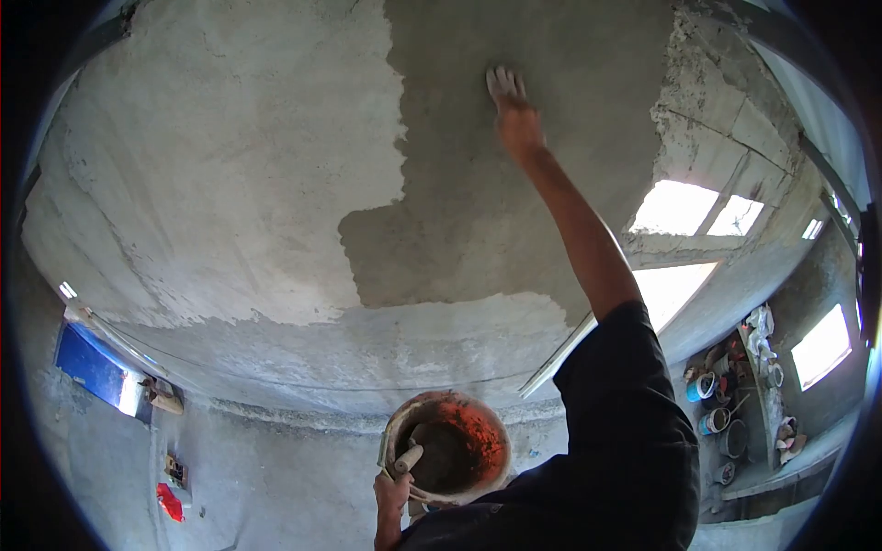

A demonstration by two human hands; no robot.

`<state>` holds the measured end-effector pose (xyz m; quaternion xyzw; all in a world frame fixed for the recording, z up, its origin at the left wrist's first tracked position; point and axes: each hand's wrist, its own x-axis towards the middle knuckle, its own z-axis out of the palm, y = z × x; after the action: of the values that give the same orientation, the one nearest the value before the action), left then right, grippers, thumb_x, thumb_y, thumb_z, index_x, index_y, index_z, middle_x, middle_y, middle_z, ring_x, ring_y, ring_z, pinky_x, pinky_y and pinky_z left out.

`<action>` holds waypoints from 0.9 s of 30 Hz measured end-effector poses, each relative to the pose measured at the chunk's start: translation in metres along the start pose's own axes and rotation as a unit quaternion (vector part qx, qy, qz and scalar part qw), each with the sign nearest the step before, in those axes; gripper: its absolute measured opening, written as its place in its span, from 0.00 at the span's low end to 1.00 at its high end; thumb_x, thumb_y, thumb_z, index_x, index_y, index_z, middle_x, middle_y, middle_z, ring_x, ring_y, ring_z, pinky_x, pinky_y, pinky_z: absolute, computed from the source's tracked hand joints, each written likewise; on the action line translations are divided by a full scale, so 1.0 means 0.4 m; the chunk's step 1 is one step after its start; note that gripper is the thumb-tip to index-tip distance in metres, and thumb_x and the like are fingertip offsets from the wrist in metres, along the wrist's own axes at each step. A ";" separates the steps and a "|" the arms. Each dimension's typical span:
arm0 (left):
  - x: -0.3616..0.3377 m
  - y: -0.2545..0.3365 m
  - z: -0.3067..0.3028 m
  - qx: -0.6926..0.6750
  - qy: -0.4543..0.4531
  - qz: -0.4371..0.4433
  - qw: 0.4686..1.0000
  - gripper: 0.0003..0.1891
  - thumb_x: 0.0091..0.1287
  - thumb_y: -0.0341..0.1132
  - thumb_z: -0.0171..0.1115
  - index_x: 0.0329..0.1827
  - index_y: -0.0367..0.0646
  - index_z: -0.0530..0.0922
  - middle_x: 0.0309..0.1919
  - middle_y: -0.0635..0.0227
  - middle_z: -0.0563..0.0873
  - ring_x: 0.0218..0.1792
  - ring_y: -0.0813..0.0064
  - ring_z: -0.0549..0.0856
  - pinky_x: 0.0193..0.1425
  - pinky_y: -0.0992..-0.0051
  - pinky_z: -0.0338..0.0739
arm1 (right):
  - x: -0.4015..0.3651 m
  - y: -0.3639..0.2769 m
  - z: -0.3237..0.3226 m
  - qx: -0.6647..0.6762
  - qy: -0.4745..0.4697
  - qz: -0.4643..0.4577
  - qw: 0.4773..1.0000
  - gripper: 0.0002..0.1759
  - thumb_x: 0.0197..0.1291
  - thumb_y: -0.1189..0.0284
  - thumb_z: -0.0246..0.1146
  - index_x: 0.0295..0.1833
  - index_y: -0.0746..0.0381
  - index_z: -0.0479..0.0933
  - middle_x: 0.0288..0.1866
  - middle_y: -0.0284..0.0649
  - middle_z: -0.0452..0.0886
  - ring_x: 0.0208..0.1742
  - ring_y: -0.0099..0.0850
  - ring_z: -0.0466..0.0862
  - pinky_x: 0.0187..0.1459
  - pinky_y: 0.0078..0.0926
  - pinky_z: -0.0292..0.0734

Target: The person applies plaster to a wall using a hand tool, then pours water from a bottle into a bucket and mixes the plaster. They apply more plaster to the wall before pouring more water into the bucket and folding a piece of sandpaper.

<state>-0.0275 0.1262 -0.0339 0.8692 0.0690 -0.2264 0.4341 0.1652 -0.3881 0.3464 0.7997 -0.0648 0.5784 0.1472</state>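
Observation:
My right hand [510, 96] is stretched up against a dark, damp-looking patch of plaster [459, 156] on the wall. Its fingers look pale, as if coated, and lie extended on the surface; whatever is under the palm is hidden. Low in the view, my left hand [392, 491] is closed at the near left side of a bucket [501, 441], gripping its rim. Orange shows on the bucket's inner wall, and grey mix [446, 455] lies inside. A trowel with a light handle [409, 458] rests in it, its handle end close to my left fingers.
Lighter, dry plaster [230, 138] covers the wall to the left. Bright window openings [675, 208] are on the right. Several buckets [714, 421] stand by a shelf at far right. A blue door [90, 365] and a red item [170, 502] are at lower left.

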 end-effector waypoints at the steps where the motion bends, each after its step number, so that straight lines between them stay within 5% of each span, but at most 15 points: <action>1: -0.005 0.008 -0.004 0.004 0.005 0.015 1.000 0.19 0.43 0.32 0.65 0.36 0.26 0.79 0.30 0.47 0.84 0.32 0.58 0.85 0.36 0.64 0.78 | -0.071 -0.015 0.000 0.025 -0.049 0.004 0.999 0.34 0.49 0.84 0.54 0.66 0.60 0.64 0.65 0.50 0.67 0.65 0.44 0.68 0.60 0.37 0.72; 4: -0.011 0.038 -0.010 -0.001 -0.015 0.017 1.000 0.15 0.47 0.30 0.63 0.35 0.27 0.79 0.27 0.55 0.84 0.26 0.67 0.84 0.31 0.68 0.77 | -0.307 -0.065 -0.044 0.151 -0.227 0.139 0.952 0.31 0.50 0.83 0.53 0.64 0.58 0.68 0.61 0.52 0.71 0.56 0.47 0.76 0.55 0.39 0.75; 6: -0.016 0.045 -0.009 -0.051 -0.050 0.025 0.997 0.16 0.47 0.34 0.64 0.35 0.29 0.80 0.26 0.51 0.85 0.31 0.60 0.86 0.35 0.64 0.78 | -0.451 -0.135 -0.154 0.275 -0.263 0.272 0.884 0.27 0.52 0.83 0.53 0.59 0.57 0.73 0.56 0.55 0.74 0.51 0.48 0.79 0.53 0.34 0.75; 9: -0.016 0.013 0.016 -0.034 -0.055 0.034 0.997 0.15 0.48 0.34 0.63 0.34 0.30 0.80 0.24 0.55 0.84 0.29 0.64 0.85 0.34 0.64 0.77 | -0.738 -0.199 -0.265 0.359 -0.324 0.419 0.768 0.21 0.55 0.81 0.54 0.56 0.61 0.76 0.52 0.53 0.78 0.50 0.40 0.81 0.51 0.27 0.74; 11: -0.006 0.030 0.032 -0.032 -0.063 0.041 0.997 0.15 0.48 0.33 0.62 0.34 0.29 0.80 0.24 0.55 0.84 0.29 0.64 0.85 0.33 0.64 0.77 | -0.883 -0.223 -0.352 0.483 -0.299 0.575 0.589 0.19 0.58 0.79 0.54 0.56 0.67 0.75 0.51 0.47 0.80 0.49 0.30 0.80 0.52 0.22 0.72; 14: -0.003 0.017 0.055 -0.079 -0.103 0.015 0.991 0.16 0.48 0.30 0.62 0.37 0.26 0.78 0.28 0.54 0.84 0.29 0.62 0.86 0.33 0.64 0.77 | -1.139 -0.253 -0.450 0.432 -0.261 0.710 0.491 0.19 0.59 0.79 0.53 0.56 0.70 0.73 0.51 0.42 0.79 0.48 0.28 0.79 0.52 0.23 0.72; 17: -0.053 0.115 0.066 -0.132 -0.165 -0.012 0.977 0.11 0.52 0.30 0.60 0.34 0.30 0.79 0.24 0.61 0.83 0.24 0.72 0.82 0.28 0.71 0.75 | -1.252 -0.319 -0.562 0.456 -0.244 0.764 0.386 0.19 0.58 0.80 0.52 0.56 0.70 0.74 0.48 0.42 0.80 0.46 0.28 0.79 0.50 0.24 0.74; 18: -0.037 0.090 0.093 -0.150 -0.188 -0.030 0.970 0.11 0.52 0.30 0.60 0.35 0.30 0.79 0.24 0.61 0.83 0.24 0.72 0.82 0.28 0.71 0.76 | -1.292 -0.333 -0.590 0.447 -0.248 0.773 0.375 0.19 0.58 0.80 0.52 0.56 0.70 0.74 0.48 0.42 0.80 0.46 0.28 0.79 0.50 0.24 0.74; 20: 0.029 -0.011 0.161 -0.039 -0.166 0.068 0.983 0.11 0.50 0.30 0.61 0.33 0.31 0.79 0.24 0.62 0.83 0.23 0.71 0.82 0.30 0.71 0.76 | -1.353 -0.342 -0.605 0.422 -0.215 0.766 0.436 0.19 0.57 0.80 0.51 0.55 0.70 0.74 0.46 0.41 0.81 0.43 0.28 0.80 0.47 0.24 0.75; 27: 0.020 -0.019 0.234 -0.021 -0.262 0.002 0.965 0.08 0.51 0.27 0.61 0.32 0.30 0.79 0.22 0.60 0.82 0.21 0.68 0.83 0.27 0.71 0.77 | -1.466 -0.320 -0.702 0.274 -0.313 0.755 0.507 0.19 0.51 0.78 0.50 0.46 0.67 0.80 0.37 0.38 0.83 0.33 0.25 0.79 0.36 0.22 0.74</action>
<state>-0.0540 0.0567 -0.0915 0.7702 -0.0444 -0.4438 0.4560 -0.2431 -0.2185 -0.1473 0.5783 -0.5238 0.1717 -0.6015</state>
